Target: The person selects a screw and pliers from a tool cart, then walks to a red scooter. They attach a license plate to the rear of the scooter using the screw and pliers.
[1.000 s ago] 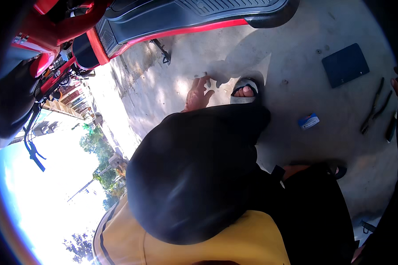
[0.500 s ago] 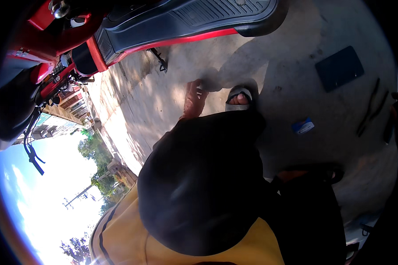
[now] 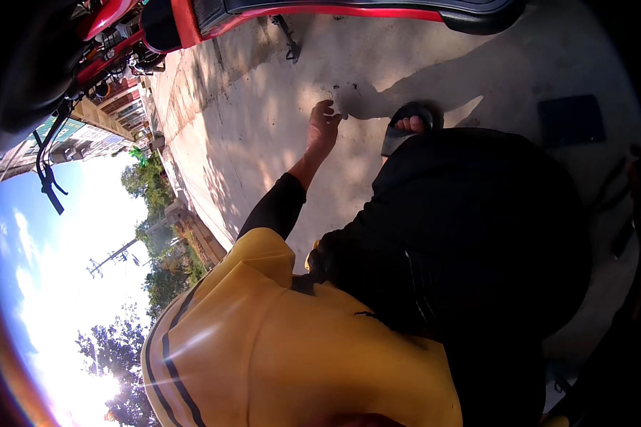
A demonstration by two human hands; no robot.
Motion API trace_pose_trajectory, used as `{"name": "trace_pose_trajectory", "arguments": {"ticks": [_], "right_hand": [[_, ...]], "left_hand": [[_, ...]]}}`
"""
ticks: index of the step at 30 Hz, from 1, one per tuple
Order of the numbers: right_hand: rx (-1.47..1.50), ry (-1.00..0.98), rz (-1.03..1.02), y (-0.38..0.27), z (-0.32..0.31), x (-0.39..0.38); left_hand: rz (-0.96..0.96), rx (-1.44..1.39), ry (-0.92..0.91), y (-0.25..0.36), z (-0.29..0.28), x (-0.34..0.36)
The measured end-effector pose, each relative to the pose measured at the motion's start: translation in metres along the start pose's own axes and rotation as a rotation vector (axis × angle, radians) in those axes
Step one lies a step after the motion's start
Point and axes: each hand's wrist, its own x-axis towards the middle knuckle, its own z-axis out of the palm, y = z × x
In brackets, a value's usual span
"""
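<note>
My left hand [image 3: 323, 124] reaches out low over the concrete ground [image 3: 263, 121], its arm in a black sleeve. The fingers are loosely bent and apart, and I see nothing held in them. Small dark bits [image 3: 355, 86] lie on the ground just beyond the fingertips. Right of the hand is my foot in a dark sandal [image 3: 414, 117]. My right hand does not show; my black-trousered leg [image 3: 477, 228] covers much of the right side.
A red and black scooter [image 3: 377, 12] stands across the top, its stand [image 3: 286, 37] reaching toward the ground. A dark blue flat rectangular thing [image 3: 571, 119] lies at the right. Dark long tools [image 3: 609, 183] lie in shade near the right edge.
My view has shifted, and the scooter sits higher in it. My left arm now shows up to the yellow shoulder. My leg hides the small blue-and-white packet that was visible before.
</note>
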Motion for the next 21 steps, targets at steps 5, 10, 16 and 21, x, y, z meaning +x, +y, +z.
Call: {"name": "trace_pose_trajectory", "arguments": {"ticks": [5,10,16,21], "right_hand": [[-0.028,-0.003,-0.050,0.012,-0.004,-0.012],[0.139,0.050,0.117,0.013,-0.003,-0.036],[0.379,0.209,-0.106,-0.047,0.016,-0.050],[0.384,0.139,-0.324,-0.116,0.008,-0.044]], "left_hand": [[0.219,0.207,0.068,0.008,0.008,0.056],[-0.207,-0.194,-0.357,0.075,-0.009,0.068],[-0.257,-1.182,-0.869,0.250,-0.011,0.017],[-0.088,-1.208,-1.263,0.361,-0.002,-0.007]]}}
